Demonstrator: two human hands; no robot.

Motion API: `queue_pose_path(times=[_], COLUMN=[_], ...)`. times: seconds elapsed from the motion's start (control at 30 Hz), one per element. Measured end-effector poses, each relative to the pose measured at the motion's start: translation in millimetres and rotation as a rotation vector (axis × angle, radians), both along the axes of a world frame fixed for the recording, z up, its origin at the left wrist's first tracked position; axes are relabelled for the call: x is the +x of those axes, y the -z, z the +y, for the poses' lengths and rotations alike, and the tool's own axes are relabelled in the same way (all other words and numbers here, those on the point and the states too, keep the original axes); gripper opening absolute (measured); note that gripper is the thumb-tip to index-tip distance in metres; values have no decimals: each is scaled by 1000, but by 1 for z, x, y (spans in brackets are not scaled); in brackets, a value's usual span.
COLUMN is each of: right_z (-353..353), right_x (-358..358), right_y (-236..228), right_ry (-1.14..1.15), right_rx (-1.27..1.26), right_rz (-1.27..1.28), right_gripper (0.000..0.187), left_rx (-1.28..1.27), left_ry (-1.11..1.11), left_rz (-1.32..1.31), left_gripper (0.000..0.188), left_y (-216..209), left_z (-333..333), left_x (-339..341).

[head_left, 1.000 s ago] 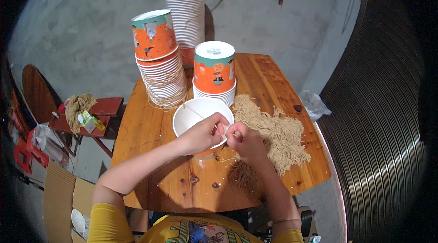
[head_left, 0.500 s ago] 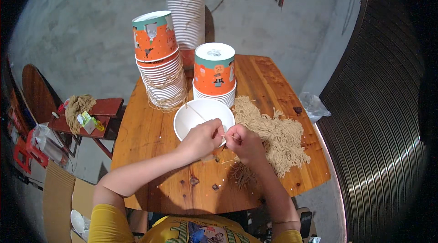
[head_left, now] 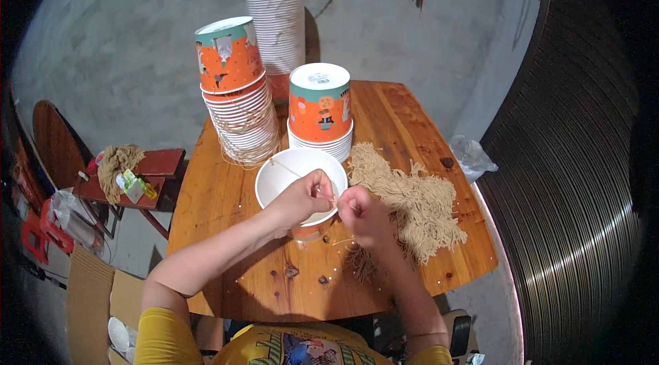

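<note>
An open paper bucket [head_left: 274,183], white inside with orange showing below its rim, stands on the wooden table in front of me. Across its mouth runs a thin tan string [head_left: 285,167], fastened at the far rim. My left hand [head_left: 307,197] pinches the string at the bucket's near right rim. Just right of it, my right hand [head_left: 364,214] is closed on the string's other part, with a loose end hanging below. A heap of cut tan strings [head_left: 408,207] lies beside my right hand.
Behind the bucket stand a short upturned bucket stack [head_left: 320,108], a taller stack wound with string [head_left: 233,63] and a tall white stack [head_left: 276,22]. A red bench [head_left: 161,162] is at left, a cardboard box [head_left: 89,289] lower left, a ribbed shutter [head_left: 570,193] at right.
The bucket has shifted slightly left and now shows its orange side below the rim. My left hand has turned upward a little, and my hands have moved slightly apart.
</note>
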State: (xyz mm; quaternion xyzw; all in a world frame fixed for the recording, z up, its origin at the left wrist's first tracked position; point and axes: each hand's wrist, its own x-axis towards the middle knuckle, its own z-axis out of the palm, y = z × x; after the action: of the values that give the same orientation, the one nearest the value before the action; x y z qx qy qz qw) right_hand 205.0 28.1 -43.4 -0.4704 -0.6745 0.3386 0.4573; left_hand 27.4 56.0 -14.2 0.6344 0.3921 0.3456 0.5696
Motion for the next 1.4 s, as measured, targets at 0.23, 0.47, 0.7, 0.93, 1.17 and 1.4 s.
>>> queue_pose_path(times=[0.23,0.47,0.7,0.93,1.17,1.4], right_z=[-1,-5,0,10,13,2], right_x=[0,1,7,7,20,8], right_y=[-1,-3,-7,-31,-30,-12], right_ry=[13,95,139,9,-194,-80], right_rx=[-66,316,826,311,-352,386], right_rz=[39,-240,-549,-309,301,-243], right_gripper=[13,15,19,6,7,8], left_rx=[-196,-274,-121,12,-79,-89], left_ry=[56,59,-38,-1,-10,-6], left_rz=[-168,-238,-91,-20,-56,-50], left_gripper=[23,27,30,28,28,27], left_y=[-4,-8,-9,-5,-6,-5], left_z=[2,2,-2,-2,-2,-1], left_x=[-1,-1,1,4,1,-1])
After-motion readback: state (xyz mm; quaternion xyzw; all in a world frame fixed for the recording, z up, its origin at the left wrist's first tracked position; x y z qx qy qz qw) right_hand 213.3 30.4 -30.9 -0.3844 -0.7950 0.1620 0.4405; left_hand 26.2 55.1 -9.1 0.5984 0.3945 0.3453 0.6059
